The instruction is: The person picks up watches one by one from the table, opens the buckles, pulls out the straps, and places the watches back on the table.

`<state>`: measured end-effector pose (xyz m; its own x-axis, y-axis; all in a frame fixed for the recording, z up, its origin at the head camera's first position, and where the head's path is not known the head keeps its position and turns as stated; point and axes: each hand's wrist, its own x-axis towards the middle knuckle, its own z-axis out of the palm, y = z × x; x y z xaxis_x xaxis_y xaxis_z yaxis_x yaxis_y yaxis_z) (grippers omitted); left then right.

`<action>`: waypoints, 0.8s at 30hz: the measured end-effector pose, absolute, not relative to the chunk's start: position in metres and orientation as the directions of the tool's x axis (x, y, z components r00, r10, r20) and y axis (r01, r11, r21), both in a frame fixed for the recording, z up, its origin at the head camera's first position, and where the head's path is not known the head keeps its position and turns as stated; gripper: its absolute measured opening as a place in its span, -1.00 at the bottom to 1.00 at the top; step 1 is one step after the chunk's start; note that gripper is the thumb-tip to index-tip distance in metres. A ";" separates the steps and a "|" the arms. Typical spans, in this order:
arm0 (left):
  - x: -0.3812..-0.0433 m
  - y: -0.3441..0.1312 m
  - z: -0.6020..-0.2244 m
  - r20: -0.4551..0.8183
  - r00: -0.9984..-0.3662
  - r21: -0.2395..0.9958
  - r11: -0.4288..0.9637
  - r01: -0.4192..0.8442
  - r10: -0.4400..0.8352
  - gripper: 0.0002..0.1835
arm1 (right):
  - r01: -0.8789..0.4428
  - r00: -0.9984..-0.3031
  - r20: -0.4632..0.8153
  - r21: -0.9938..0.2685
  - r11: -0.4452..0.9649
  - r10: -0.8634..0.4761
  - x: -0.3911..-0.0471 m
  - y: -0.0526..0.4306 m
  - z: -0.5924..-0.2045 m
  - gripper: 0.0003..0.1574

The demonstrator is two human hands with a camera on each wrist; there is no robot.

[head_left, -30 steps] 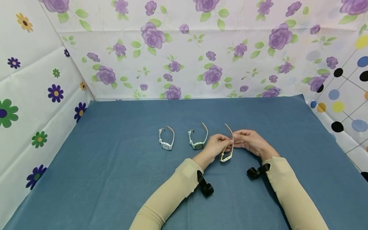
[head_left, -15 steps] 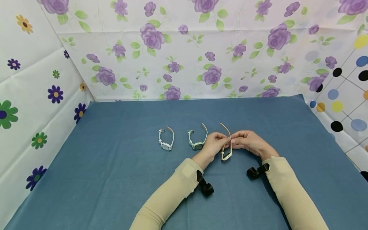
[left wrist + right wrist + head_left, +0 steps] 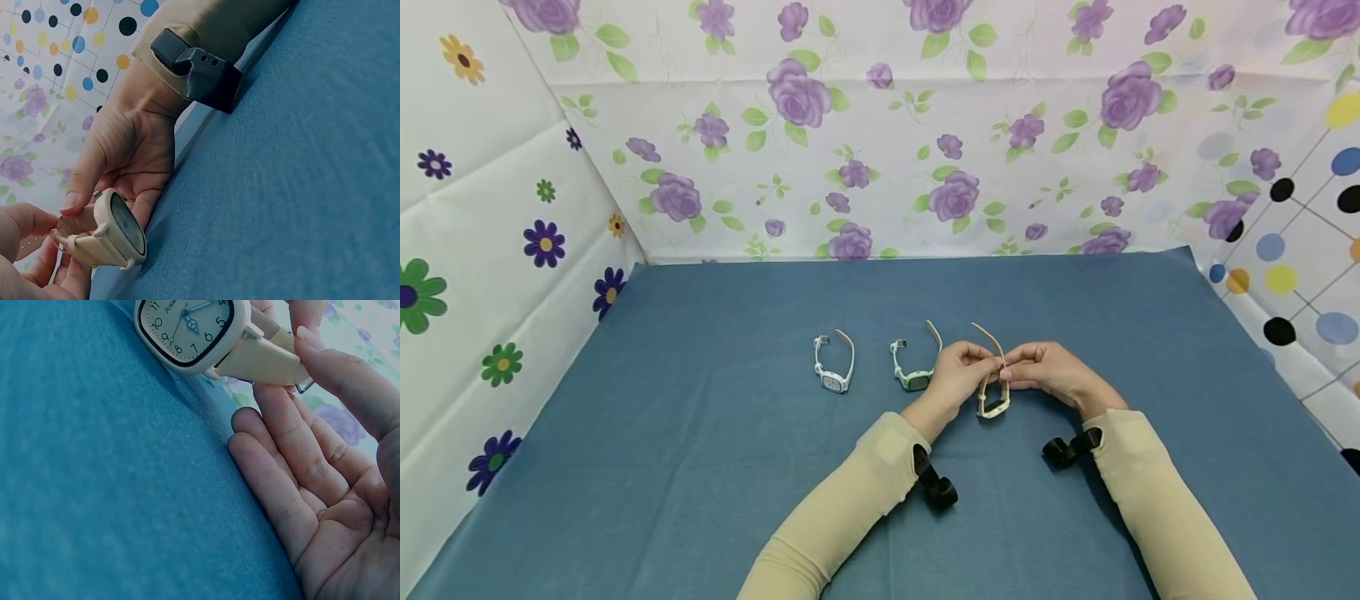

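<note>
Both hands hold a cream square-faced wristwatch (image 3: 994,412) right of the table's middle. Its case hangs low, and the long strap end rises above the fingers. The left hand (image 3: 957,382) pinches the strap near the buckle from the left. From the right, the right hand (image 3: 1054,373) pinches the strap between thumb and fingers. In the right wrist view the numbered watch dial (image 3: 187,328) faces the camera, close over the blue cloth. The left wrist view shows the right thumb (image 3: 74,199) against the strap. Left of the hands lie a green-tinted watch (image 3: 917,381) and a white watch (image 3: 833,381), straps unfastened.
A blue cloth (image 3: 700,467) covers the table. Behind it stands a purple-flowered backdrop (image 3: 880,150), with a flower-print sheet (image 3: 490,275) on the left and a dotted sheet (image 3: 1315,275) on the right. A black wrist mount (image 3: 936,483) hangs from the left sleeve, another from the right.
The upright strap end has swung left and the fingers have shifted slightly along the strap. The watch case has turned a little. The two other watches stay put.
</note>
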<state>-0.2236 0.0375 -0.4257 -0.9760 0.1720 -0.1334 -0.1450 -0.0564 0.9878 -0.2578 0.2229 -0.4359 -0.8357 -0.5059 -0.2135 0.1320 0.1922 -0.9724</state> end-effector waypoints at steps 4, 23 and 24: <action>-0.224 0.037 -0.425 -0.140 -0.977 0.986 -0.071 -0.154 0.163 -0.90 | 0.124 -0.832 -0.207 -0.974 0.192 -0.515 -0.258 0.223 -0.437 -0.80; -0.225 0.036 -0.426 -0.119 -0.981 0.989 -0.074 -0.132 0.153 -0.88 | 0.091 -0.811 -0.178 -0.979 0.180 -0.557 -0.258 0.225 -0.435 -0.85; -0.225 0.036 -0.426 -0.121 -0.981 0.988 -0.073 -0.133 0.150 -0.88 | 0.091 -0.810 -0.178 -0.980 0.180 -0.558 -0.258 0.225 -0.435 -0.85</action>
